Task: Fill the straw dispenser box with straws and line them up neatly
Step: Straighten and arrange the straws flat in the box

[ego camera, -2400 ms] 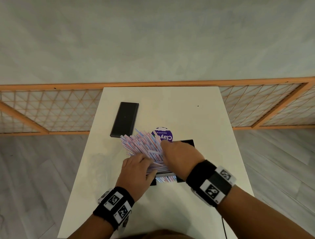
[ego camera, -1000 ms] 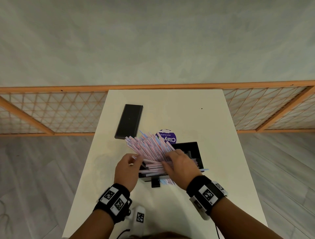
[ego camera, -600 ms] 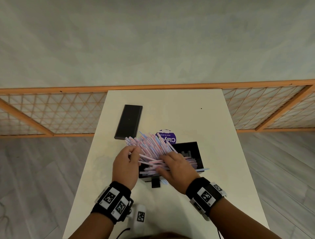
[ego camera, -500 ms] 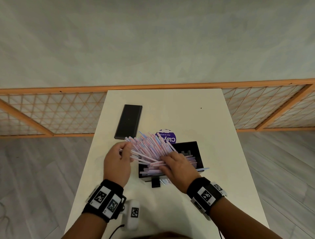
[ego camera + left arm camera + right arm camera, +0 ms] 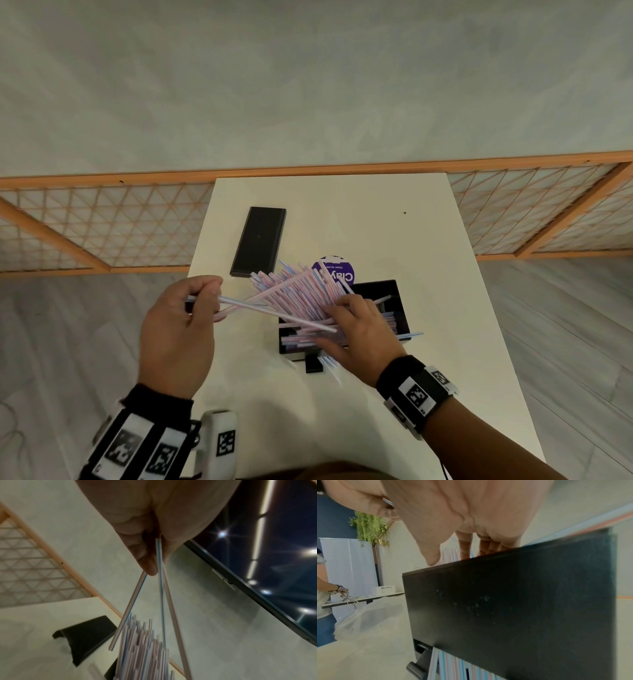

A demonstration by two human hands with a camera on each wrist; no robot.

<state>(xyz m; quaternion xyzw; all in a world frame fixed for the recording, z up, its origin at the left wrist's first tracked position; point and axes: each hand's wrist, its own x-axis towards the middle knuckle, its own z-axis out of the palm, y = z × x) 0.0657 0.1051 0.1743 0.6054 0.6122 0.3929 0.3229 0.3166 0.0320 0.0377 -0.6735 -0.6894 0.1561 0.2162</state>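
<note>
Straws [image 5: 301, 294], thin paper-wrapped ones with pink and blue stripes, are heaped in and over the black dispenser box [image 5: 394, 294] sitting mid-tabletop [image 5: 445, 308]. Most of the bundle fans up and away to the far left out of the box's open top, so their long axes run diagonally, while a flatter layer lower down lies roughly left to right along the box. One blue-striped straw pokes out past the right wall, and a few stick out of the slot on the near face.

Left hand [image 5: 176, 334] is off to the left of the box, fingers [image 5: 145, 555] and thumb pinched around the ends of about three straws that splay out toward the heap. Right hand [image 5: 359, 334] lies over the pile in the box, fingers [image 5: 464, 547] bent down onto the straws; whether it actually grips any, I can't tell.

Box is matte, hard-edged, rectangular. A flat black slab [image 5: 258, 241], long side pointing away, lies on the tabletop behind the heap, and a round purple sticker [image 5: 337, 270] peeks out beside the straw tips. Smooth cream tabletop.
</note>
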